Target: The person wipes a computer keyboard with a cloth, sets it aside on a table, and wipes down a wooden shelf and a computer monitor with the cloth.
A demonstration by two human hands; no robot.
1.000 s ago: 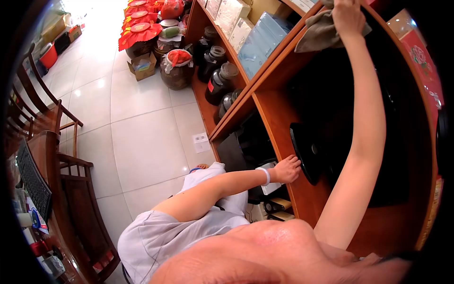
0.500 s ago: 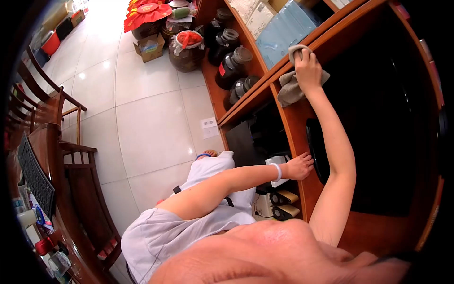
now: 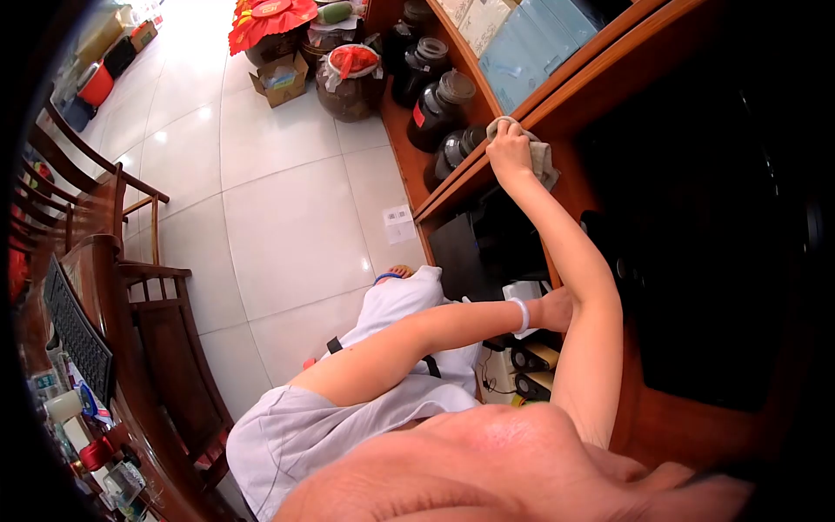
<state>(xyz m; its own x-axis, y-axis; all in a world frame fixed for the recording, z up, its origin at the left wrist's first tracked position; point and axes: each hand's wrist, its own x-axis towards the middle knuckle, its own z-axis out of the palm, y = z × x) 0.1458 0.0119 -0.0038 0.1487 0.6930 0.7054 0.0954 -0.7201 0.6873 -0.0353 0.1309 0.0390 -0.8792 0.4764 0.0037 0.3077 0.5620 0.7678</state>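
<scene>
My right hand is closed on a grey-beige cloth and presses it against the front edge of the wooden cabinet. Part of the cloth hangs past the hand on its right side. A pale bracelet circles the wrist of my left hand, which is by the lower cabinet ledge. My right forearm crosses in front of that hand and hides its fingers. Right of both arms is a large black screen inside the cabinet.
Dark glass jars line the shelf beyond my right hand, with blue boxes beside them. Black-and-yellow speakers sit low in the cabinet. A wooden desk with a keyboard stands left. Farther off are a cardboard box and a lidded pot.
My right hand has slid the cloth leftward to the cabinet's front edge. My right forearm now covers the fingers of my left hand. The whole view has shifted slightly.
</scene>
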